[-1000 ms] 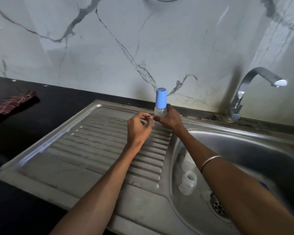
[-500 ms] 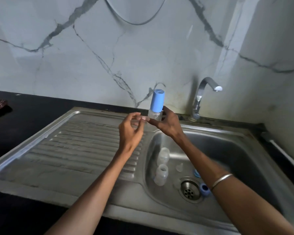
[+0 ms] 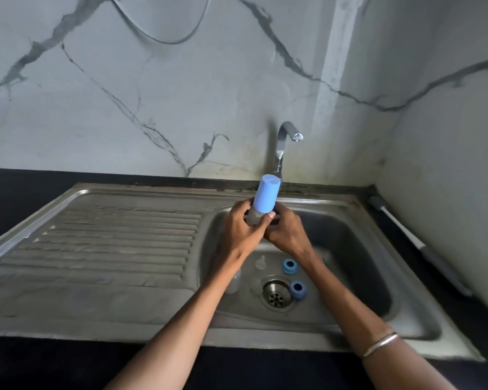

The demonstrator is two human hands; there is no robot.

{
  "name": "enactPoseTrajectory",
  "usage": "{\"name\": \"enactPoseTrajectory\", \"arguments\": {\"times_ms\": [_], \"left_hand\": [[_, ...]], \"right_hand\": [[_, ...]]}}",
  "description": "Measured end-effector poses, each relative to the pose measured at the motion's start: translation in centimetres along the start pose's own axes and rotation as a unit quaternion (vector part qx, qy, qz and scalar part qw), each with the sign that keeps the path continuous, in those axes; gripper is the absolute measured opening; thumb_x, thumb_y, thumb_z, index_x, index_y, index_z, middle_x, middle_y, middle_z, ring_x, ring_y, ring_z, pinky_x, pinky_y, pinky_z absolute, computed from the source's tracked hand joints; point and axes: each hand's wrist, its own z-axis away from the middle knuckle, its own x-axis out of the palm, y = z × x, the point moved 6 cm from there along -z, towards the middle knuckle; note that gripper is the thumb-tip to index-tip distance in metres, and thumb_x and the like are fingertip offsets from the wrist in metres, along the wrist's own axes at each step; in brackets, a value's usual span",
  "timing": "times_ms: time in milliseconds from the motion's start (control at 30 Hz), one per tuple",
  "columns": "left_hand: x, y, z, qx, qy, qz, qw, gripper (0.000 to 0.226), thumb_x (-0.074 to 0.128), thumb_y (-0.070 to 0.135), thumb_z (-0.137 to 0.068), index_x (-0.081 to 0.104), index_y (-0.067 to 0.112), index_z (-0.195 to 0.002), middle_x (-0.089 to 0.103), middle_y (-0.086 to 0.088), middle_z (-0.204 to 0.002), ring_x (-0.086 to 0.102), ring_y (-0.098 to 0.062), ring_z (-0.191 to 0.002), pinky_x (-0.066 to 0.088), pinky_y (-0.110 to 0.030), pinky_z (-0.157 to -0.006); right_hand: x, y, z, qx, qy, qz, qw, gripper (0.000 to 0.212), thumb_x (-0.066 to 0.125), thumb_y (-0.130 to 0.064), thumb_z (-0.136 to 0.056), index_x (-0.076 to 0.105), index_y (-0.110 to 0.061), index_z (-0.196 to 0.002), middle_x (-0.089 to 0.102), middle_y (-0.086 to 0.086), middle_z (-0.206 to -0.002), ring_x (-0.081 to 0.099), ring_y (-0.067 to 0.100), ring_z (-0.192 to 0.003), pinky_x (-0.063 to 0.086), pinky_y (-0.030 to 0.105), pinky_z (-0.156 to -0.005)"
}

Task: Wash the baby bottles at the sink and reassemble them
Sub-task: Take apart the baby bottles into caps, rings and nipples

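Two hands hold a capped baby bottle over the sink basin.

The bottle (image 3: 261, 206) tilts, blue cap (image 3: 266, 196) up and away; left hand (image 3: 241, 230) wraps its clear body, right hand (image 3: 286, 232) curls around its base, below the tap (image 3: 283, 144).

A small clear baby bottle with a tall light-blue cap (image 3: 265, 197) is gripped by the left hand (image 3: 243, 228) and right hand (image 3: 286, 232) above the stainless-steel sink basin (image 3: 358, 257), where 2 blue plastic rings (image 3: 290, 266) lie beside the round metal drain (image 3: 276, 294).
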Motion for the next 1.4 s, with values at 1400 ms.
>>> {"name": "enactPoseTrajectory", "arguments": {"times_ms": [1400], "left_hand": [[0.3,3.5,2.8,0.08,-0.115,-0.126,0.982,0.021,0.065,0.04,-0.095,0.062,0.022,-0.085,0.046,0.017,-0.055,0.053,0.016,-0.064,0.034,-0.01,-0.053]], "right_hand": [[-4.4,0.9,0.4,0.045,0.008,-0.401,0.915,0.036,0.057,-0.014,-0.096,0.056,0.001,-0.128,0.067,0.017,-0.112,0.067,0.031,-0.103,0.055,0.043,-0.092]]}}
